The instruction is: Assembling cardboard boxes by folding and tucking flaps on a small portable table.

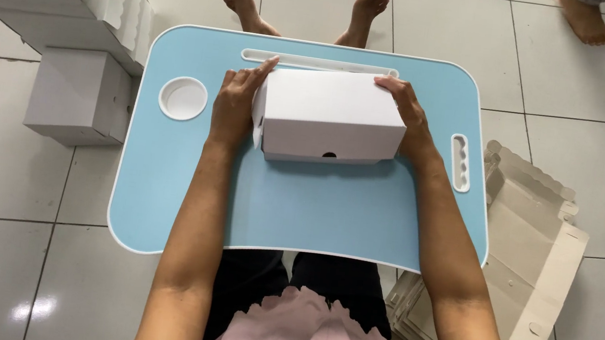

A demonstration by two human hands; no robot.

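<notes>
My left hand (234,104) and right hand (408,114) press flat against the two ends of a closed white box (328,115), fingers spread, at the upper middle of a blue lap table (298,208). Even pressure from both sides should keep it square. More boxes (69,3) stack upper left; flat cardboard (531,252) lies right. The box's far side is hidden.

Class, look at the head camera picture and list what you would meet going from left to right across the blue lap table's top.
Round cup recess → left hand → white cardboard box → right hand → white slotted side handle, all on the blue lap table.
</notes>
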